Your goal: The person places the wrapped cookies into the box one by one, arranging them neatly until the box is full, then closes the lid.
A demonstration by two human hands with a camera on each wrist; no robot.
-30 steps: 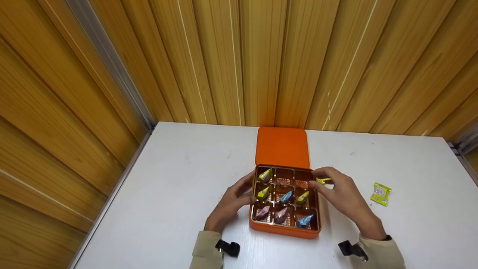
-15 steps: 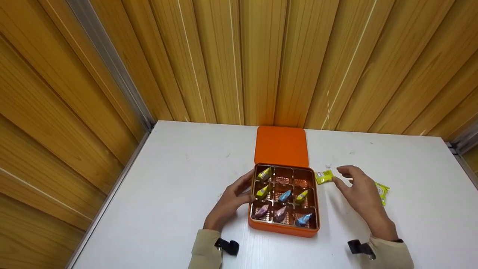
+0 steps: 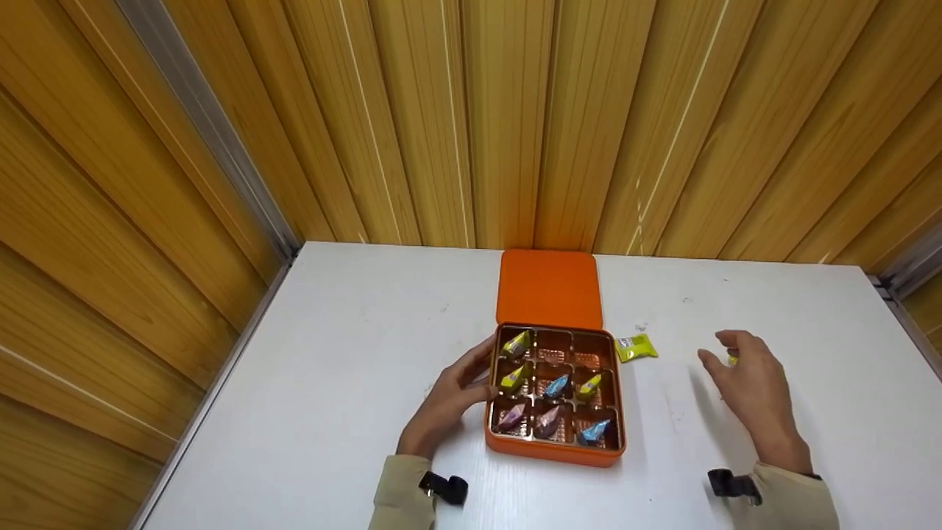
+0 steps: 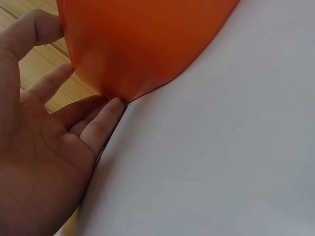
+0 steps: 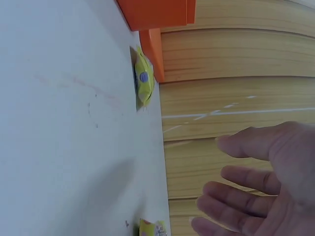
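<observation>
Table (image 3: 368,338): packet (image 5: 150,228) seemingly behind right hand (image 3: 758,386), clearer in wrist view.

Seven wrapped candies (image 3: 557,386) in orange tin (image 3: 556,451)

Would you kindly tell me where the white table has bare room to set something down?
The widest bare patch of the table lies between its left edge and the left hand. Another lies between the square orange box and the right hand. It's crowded round the box: the flat orange lid behind, a yellow wrapped packet beside its right wall.
</observation>
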